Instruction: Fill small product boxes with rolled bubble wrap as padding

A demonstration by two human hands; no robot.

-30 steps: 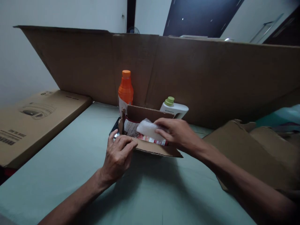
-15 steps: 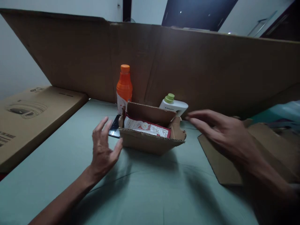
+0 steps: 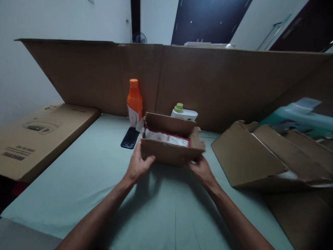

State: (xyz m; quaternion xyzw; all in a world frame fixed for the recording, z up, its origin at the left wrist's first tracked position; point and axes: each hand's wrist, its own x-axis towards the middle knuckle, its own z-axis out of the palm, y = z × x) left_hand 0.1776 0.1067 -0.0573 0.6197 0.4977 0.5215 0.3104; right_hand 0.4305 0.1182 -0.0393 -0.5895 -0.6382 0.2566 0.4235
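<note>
A small open cardboard box [image 3: 171, 147] sits at the centre of a desk [image 3: 85, 180] covered in smooth pale green cloth, held from both sides. The left hand [image 3: 137, 166] curls around the box's near left corner, thumb on the front wall; the right hand [image 3: 201, 170] cups the near right corner from below, fingers partly hidden, so how tightly it grips cannot be told. Inside lies a flat, glossy red-and-white packet [image 3: 166, 138]. To move the box well, both hands should press evenly and low on the walls, since the thin corrugated card looks soft and creased and could buckle or tip its contents. At eleven o'clock from the box stands an orange plastic bottle [image 3: 134, 103] with an orange cap; at twelve o'clock, a white bottle with a green cap [image 3: 183, 112]. A dark, flat phone [image 3: 129, 138] lies at ten o'clock. A tall cardboard sheet [image 3: 221, 80] stands behind, folded cardboard [image 3: 249, 156] lies at three o'clock, and a printed flat carton [image 3: 39, 132] at nine o'clock.
</note>
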